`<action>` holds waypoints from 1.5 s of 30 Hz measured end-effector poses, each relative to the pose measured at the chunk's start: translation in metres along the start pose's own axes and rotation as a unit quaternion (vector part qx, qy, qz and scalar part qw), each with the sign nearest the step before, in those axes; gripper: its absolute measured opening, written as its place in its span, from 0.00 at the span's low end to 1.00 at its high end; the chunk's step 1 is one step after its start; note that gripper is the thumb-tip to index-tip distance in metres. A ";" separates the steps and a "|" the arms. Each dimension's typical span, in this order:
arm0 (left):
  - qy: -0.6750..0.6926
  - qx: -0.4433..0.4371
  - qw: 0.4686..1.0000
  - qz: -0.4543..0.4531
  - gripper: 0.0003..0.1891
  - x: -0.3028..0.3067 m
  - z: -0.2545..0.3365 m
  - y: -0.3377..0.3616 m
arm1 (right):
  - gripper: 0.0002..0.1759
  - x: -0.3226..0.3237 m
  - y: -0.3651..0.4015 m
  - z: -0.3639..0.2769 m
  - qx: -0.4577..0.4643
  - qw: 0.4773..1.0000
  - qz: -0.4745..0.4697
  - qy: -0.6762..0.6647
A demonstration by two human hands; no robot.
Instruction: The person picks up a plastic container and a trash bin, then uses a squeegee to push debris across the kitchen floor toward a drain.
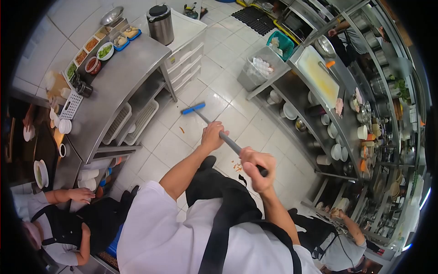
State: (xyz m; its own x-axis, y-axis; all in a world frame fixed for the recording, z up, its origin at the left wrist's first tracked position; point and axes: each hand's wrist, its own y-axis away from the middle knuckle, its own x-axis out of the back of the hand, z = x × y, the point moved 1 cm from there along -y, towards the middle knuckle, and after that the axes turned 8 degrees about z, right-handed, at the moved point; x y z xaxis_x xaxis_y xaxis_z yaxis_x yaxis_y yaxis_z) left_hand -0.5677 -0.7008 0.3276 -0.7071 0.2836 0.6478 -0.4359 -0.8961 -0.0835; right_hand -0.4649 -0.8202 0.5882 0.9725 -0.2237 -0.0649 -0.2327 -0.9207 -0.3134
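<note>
Both of my hands grip the grey handle of a long broom (232,144) with a narrow blue head; whether the head has bristles I cannot make out. My left hand (213,137) is wrapped round the handle partway down. Closed round its upper end, near the black tip, is my right hand (258,167). The blue head rests on the white tiled floor (175,148), ahead and to the left. An orange scrap (182,130) lies near the head, and several small orange scraps (237,166) lie on the tiles below the handle.
A steel counter (132,57) with open shelves runs along the left, beside a white drawer unit (188,59). On the right stand a grey bin (255,68) and steel shelving (299,107) with bowls. Co-workers stand at lower left (68,223) and lower right (328,242).
</note>
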 end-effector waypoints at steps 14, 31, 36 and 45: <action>-0.043 -0.006 0.999 -0.006 0.15 0.029 0.016 -0.041 | 0.17 -0.010 -0.011 0.001 0.035 0.993 0.090 -0.068; 0.007 0.157 0.986 0.063 0.13 -0.014 0.003 0.103 | 0.19 0.016 0.082 0.001 -0.050 0.992 -0.066 -0.094; 0.015 0.131 0.989 0.069 0.13 -0.060 0.041 0.158 | 0.19 0.063 0.143 -0.027 -0.054 0.995 -0.074 -0.048; 0.119 0.008 0.993 -0.010 0.16 -0.177 0.148 0.273 | 0.18 0.166 0.276 -0.125 -0.080 0.997 -0.001 0.001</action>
State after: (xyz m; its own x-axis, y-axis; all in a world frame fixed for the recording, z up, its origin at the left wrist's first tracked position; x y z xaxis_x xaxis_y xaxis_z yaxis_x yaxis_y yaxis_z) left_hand -0.4797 -1.0463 0.3024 -0.8109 0.3723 0.4515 -0.4433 -0.8944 -0.0586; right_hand -0.3693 -1.1515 0.6092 0.9732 -0.2217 -0.0618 -0.2288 -0.9604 -0.1588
